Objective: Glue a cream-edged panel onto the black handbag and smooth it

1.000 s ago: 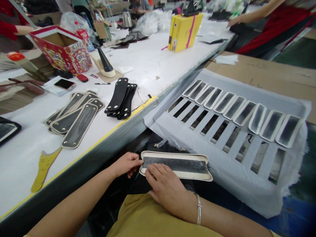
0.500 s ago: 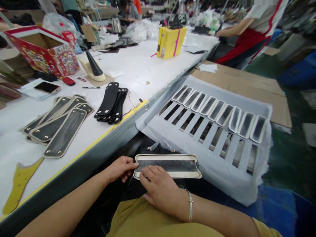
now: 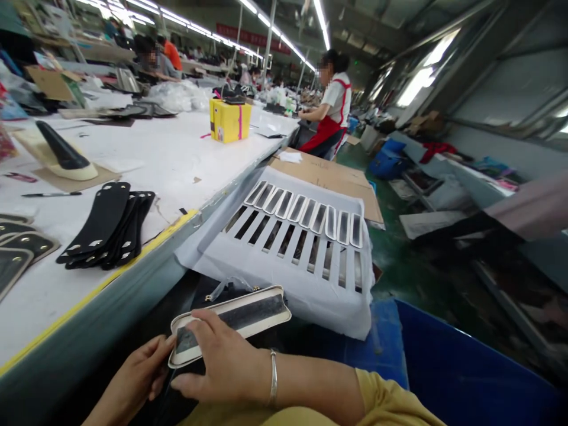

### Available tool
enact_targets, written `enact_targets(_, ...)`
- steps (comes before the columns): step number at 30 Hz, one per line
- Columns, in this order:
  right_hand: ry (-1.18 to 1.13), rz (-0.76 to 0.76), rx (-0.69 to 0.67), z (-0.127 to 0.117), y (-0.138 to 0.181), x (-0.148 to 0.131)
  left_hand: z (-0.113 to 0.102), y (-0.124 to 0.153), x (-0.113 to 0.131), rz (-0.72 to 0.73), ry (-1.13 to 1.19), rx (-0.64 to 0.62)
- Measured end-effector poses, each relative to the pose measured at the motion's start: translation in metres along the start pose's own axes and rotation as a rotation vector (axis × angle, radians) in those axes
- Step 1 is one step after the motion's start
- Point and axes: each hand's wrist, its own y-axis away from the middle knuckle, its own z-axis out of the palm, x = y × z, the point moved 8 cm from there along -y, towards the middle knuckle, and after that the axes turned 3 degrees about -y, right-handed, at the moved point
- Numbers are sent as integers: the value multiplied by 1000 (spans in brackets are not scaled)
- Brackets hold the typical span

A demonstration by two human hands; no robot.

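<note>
Across my lap lies a long panel (image 3: 252, 316) with a dark centre strip and folded cream edges, its right end tilted upward in view. My left hand (image 3: 144, 367) pinches the panel's left end between thumb and fingers. On top of the panel's left half rests my right hand (image 3: 222, 355), fingers spread over the strip and the thumb apart below the near edge. Its fingers hide part of the panel. Behind the panel, a dark item with gold-coloured fittings (image 3: 256, 289) and a clear plastic strip (image 3: 222, 289) partly shows.
On the right, a white-covered rack (image 3: 206, 254) bears several similar pale-edged panels (image 3: 319, 219). Stacked black straps (image 3: 100, 228) lie on the white table (image 3: 164, 160), along with a yellow box (image 3: 229, 121). A blue bin (image 3: 444, 349) stands lower right; a co-worker (image 3: 331, 109) is farther back.
The view has swung right and up. The panel has tilted, its right end rising; my right hand has shifted toward its left end with the thumb spread. My left hand keeps its pinch.
</note>
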Motion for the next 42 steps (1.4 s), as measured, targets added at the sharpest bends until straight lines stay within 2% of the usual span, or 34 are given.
enact_targets(4, -82, -16, -24, -9, 5, -6, 14, -1, 4, 21, 70, -69)
enact_targets(6, -108, -61, 17, -26, 15, -5, 16, -2, 6, -4, 44, -118)
enact_targets(7, -109, -50, 83, -42, 23, 2, 14, -2, 7, -24, 22, -127)
enact_targets(8, -102, 11, 172, -61, 32, 16, 10, -2, 7, -48, 1, -125)
enact_targets(10, -77, 324, 411, -106, 59, 67, -2, -2, 5, -110, -34, -106)
enact_targets(11, -106, 496, 469, -122, 74, 96, -8, -2, 4, -138, -50, -92)
enact_targets(12, -172, 647, 442, -130, 87, 123, -13, -2, 4, -164, -69, -80)
enact_targets(13, -265, 762, 347, -129, 95, 147, -16, -1, 5, -188, -92, -73)
enact_targets(15, -504, 879, 115, -114, 102, 179, -21, 1, 9, -213, -140, -60)
enact_targets(18, -763, 925, -145, -90, 101, 193, -19, 5, 15, -238, -176, -59)
enact_targets(21, -868, 949, -284, -77, 96, 194, -16, 9, 15, -277, -170, -49)
enact_targets(27, -902, 1017, -387, -76, 91, 198, -19, 7, 7, -309, -164, -32)
enact_targets(34, -807, 1049, -562, -73, 90, 196, -23, 4, 2, -362, -197, -23)
enact_targets(38, -759, 1030, -615, -71, 89, 194, -15, 2, 11, -306, -206, -93)
enact_targets(42, -801, 1023, -611, -69, 88, 188, -14, -4, 28, -251, -272, -119)
